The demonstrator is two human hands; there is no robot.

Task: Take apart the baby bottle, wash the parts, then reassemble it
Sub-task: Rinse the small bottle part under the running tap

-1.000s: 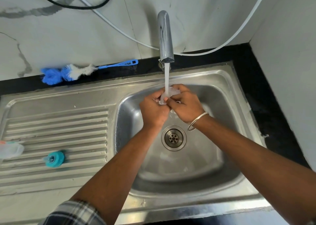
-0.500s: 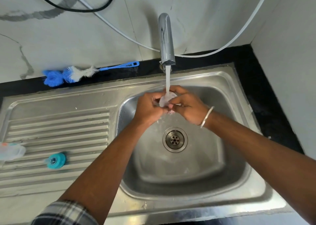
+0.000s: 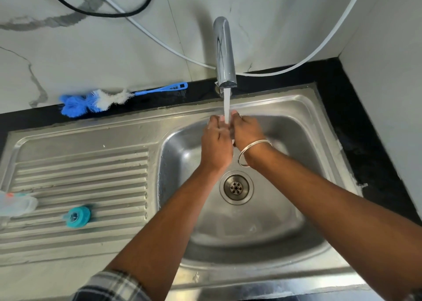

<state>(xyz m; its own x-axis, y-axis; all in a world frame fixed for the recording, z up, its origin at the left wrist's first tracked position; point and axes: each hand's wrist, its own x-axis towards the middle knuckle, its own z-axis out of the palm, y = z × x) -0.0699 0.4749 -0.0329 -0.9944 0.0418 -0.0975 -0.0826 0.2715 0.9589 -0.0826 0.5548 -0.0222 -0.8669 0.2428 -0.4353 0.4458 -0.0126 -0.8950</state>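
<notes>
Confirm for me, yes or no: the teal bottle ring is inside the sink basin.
No, the teal bottle ring lies on the ribbed drainboard left of the basin, apart from both hands.

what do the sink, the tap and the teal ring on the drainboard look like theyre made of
The grey sink basin looks like brushed stainless steel: dull sheen, soft streaked reflections, pressed ribs on its drainboard. The curved silver tap seems to be polished chrome-plated metal, with a mirror-like gloss. The small teal screw ring is probably moulded plastic: solid opaque colour, smooth surface, though it is small in view.
</notes>
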